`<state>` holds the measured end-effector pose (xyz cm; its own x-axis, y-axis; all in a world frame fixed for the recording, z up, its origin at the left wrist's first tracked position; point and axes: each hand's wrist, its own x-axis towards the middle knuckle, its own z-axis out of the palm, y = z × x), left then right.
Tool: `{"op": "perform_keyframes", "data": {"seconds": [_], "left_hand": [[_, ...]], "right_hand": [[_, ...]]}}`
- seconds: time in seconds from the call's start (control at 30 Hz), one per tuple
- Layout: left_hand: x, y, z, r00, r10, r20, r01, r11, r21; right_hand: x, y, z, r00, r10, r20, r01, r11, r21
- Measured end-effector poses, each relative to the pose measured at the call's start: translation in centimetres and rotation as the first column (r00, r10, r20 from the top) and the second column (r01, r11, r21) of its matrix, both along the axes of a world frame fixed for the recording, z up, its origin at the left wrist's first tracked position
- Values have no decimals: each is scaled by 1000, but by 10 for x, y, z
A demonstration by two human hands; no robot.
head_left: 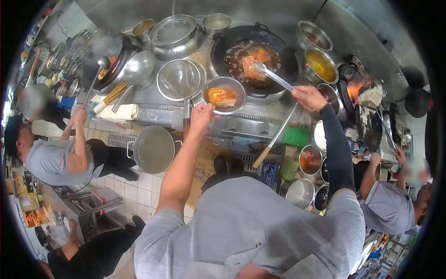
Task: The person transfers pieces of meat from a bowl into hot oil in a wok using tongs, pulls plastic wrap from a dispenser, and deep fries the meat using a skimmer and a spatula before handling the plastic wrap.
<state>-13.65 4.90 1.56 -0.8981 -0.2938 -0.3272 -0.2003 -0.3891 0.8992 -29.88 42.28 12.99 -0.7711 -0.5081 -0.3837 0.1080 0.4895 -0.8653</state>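
Observation:
My left hand [203, 116] grips the near-left rim of a small metal bowl [239, 99], its fingers closed on the edge. Inside lie orange-red and pale food pieces [222, 96] whose kind I cannot make out. My right hand [310, 98] is closed around metal tongs [278, 77], which slant down to the left over a black wok [285, 63]. At their tips, an orange-red piece of food [252, 67] sits in bubbling oil; whether the tongs pinch it is unclear. A ladle [277, 135] with a wooden handle end hangs below my right hand, its head hidden.
A strainer [179, 80] lies left of the bowl, near a large pot [173, 32]. Metal bowls, one with yellow liquid [321, 66], stand to the right. Flames [354, 90] burn at the right-hand stove. Co-workers stand left [60, 160] and right [390, 209]. A two-handled pot [154, 149] is below left.

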Motion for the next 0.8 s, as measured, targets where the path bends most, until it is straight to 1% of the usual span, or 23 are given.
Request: {"op": "perform_keyframes", "data": {"seconds": [0.03, 0.07, 0.13, 0.17, 0.23, 0.27, 0.33, 0.37, 0.43, 0.47, 0.53, 0.57, 0.6, 0.63, 0.7, 0.77, 0.8], "left_hand": [[7, 4, 4, 999, 35, -2, -35, 999, -2], [14, 7, 8, 997, 71, -7, -71, 997, -4], [27, 7, 5, 996, 85, 2, -85, 995, -46], [34, 7, 10, 995, 98, 19, -97, 993, -61], [51, 8, 14, 990, 130, 59, -126, 990, -69], [58, 7, 16, 986, 151, 64, -146, 986, -79], [72, 13, 29, 979, 203, 33, -203, 979, -11], [80, 14, 37, 977, 210, 34, -210, 978, 4], [87, 10, 40, 974, 221, 55, -221, 975, -3], [89, 8, 40, 974, 216, 69, -216, 976, -3], [91, 3, 39, 972, 229, 58, -230, 973, 16], [92, 0, 38, 970, 238, 42, -239, 970, 35], [92, -3, 38, 971, 237, 40, -236, 972, -9], [92, -9, 35, 971, 236, 38, -236, 972, -1], [87, -19, 30, 979, 203, 0, -203, 979, -25], [81, -31, 28, 990, 141, -31, -141, 990, -13], [75, -39, 18, 995, 96, -38, -97, 995, -33]], "right_hand": [[-11, -5, -13, 999, -23, 46, 23, 1000, 1], [-29, -13, -26, 998, 40, 46, -43, 997, 63], [-51, -35, -49, 998, 15, 59, -19, 997, 75], [-65, -45, -59, 995, 83, 52, -87, 992, 86], [-87, -69, -76, 993, 115, -3, -113, 982, 149], [-97, -81, -83, 995, 90, -47, -80, 980, 180], [-105, -98, -63, 997, 75, -16, -68, 960, 270], [-120, -101, -69, 995, 95, -2, -90, 947, 310], [-133, -111, -64, 990, 131, -58, -95, 903, 418], [-141, -112, -57, 982, 170, -87, -102, 853, 511], [-146, -109, -49, 921, 206, -330, -3, 852, 524], [-160, -103, -50, 838, 323, -439, 45, 762, 646], [-155, -96, -38, 783, 353, -512, 106, 736, 669], [-143, -90, -14, 719, 383, -580, 171, 712, 682], [-95, -83, 47, 624, 449, -640, 156, 731, 665], [-33, -80, 105, 495, 500, -711, 142, 761, 634], [11, -87, 138, 474, 533, -701, 114, 752, 649]]}}
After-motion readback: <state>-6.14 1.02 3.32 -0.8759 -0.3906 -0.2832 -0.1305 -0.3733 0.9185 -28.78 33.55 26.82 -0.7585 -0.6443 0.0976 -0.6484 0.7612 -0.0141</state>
